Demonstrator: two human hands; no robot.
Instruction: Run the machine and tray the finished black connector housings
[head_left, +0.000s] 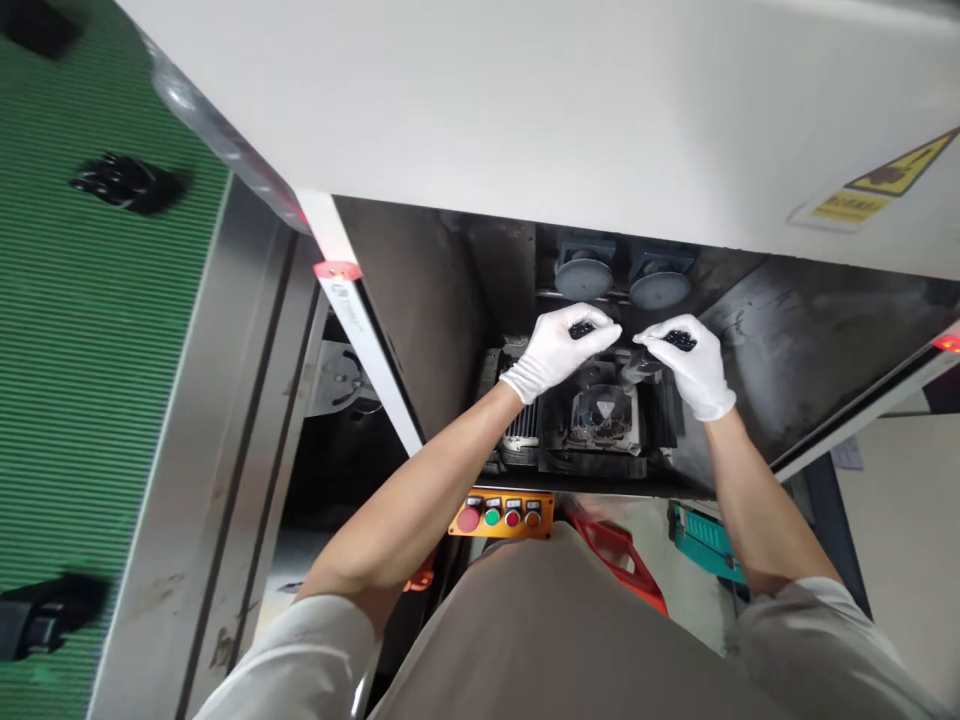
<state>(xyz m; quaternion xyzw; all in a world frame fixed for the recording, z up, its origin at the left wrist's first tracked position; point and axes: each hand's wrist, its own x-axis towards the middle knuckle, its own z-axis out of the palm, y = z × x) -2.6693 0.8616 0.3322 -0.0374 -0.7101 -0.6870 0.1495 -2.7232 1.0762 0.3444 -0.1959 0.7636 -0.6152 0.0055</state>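
Observation:
My left hand (564,345), in a white glove, reaches into the dark machine bay with thumb and fingertips pinched together. My right hand (694,365), gloved likewise, is beside it in the same kind of pinch, a small gap between the two. Something dark and shiny shows inside the curl of each hand; I cannot tell whether it is held. A clear, film-like piece (643,371) is just below the right fingertips. Beneath the hands is a dusty block-shaped unit (606,412) with a triangular mark. Two round grey discs (584,276) are mounted behind them.
A white panel (525,110) with a yellow warning label (877,190) overhangs the bay. An orange button panel (502,514) is at the front edge, close to my body. To the left, a green ribbed belt (90,370) carries black parts (124,182) beside a metal rail (202,430).

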